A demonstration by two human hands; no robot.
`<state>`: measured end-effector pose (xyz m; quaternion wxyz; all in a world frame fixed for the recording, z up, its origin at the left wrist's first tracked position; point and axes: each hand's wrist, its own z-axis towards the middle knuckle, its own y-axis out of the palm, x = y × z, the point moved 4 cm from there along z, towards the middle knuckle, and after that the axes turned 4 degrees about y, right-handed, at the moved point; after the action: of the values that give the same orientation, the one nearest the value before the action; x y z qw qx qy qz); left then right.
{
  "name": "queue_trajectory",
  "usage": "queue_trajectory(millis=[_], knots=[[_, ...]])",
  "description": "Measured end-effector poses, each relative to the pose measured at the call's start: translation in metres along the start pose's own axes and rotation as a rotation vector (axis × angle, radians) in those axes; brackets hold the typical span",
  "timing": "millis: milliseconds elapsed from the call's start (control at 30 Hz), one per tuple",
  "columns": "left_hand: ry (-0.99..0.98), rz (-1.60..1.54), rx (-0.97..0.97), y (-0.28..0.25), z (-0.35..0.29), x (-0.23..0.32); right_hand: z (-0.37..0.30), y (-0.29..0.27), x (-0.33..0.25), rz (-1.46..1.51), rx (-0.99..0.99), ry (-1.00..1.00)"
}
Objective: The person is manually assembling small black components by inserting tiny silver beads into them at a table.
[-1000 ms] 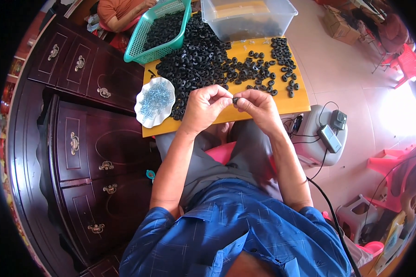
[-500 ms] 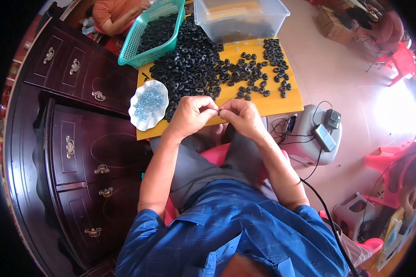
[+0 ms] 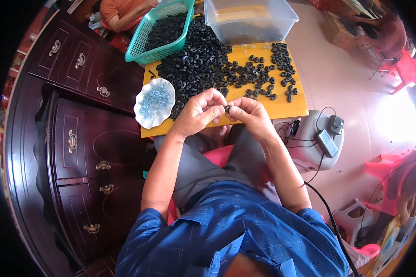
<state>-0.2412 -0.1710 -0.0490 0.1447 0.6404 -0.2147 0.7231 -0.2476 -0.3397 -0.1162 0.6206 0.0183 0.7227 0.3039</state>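
Between the fingertips of both hands is a small black ring-shaped part [image 3: 227, 109], held over the near edge of the yellow table. My left hand [image 3: 200, 112] pinches it from the left, and my right hand [image 3: 251, 116] grips its other side with thumb and finger. Fingers cover most of the part. Beyond my hands spreads a big heap of similar black parts [image 3: 196, 60], thinning into loose ones toward the right. Left of my left hand, a white scalloped dish [image 3: 143, 121] holds many small clear-bluish pieces, too tiny to make out.
A green basket [image 3: 133, 56] with black parts and a clear plastic bin [image 3: 252, 33] stand at the table's [image 3: 289, 107] far side. Dark wooden drawers [image 3: 85, 138] flank the left. To the right, a grey stool [image 3: 305, 150] carries cabled devices. Another person [image 3: 125, 14] sits beyond the basket.
The whole view has shifted slightly, moving the table a little right in the picture. My fingers have turned a bit, and more of the black part shows between them.
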Motion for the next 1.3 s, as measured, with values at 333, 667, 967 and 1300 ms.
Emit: queue_trajectory(millis=[333,667,967,1300], knots=[[-0.082,0.129,-0.211,-0.005,0.0,0.013,-0.002,-0.001,0.005,-0.123,-0.107,0.108],[-0.059,0.255,-0.16,-0.007,-0.007,0.007,0.0,0.004,0.015,-0.262,-0.097,0.035],[-0.012,0.014,-0.089,-0.004,0.003,0.016,0.0,0.003,-0.001,0.097,-0.029,-0.047],[-0.082,0.156,-0.126,-0.006,0.005,0.02,-0.001,0.001,-0.001,0.054,-0.002,-0.051]])
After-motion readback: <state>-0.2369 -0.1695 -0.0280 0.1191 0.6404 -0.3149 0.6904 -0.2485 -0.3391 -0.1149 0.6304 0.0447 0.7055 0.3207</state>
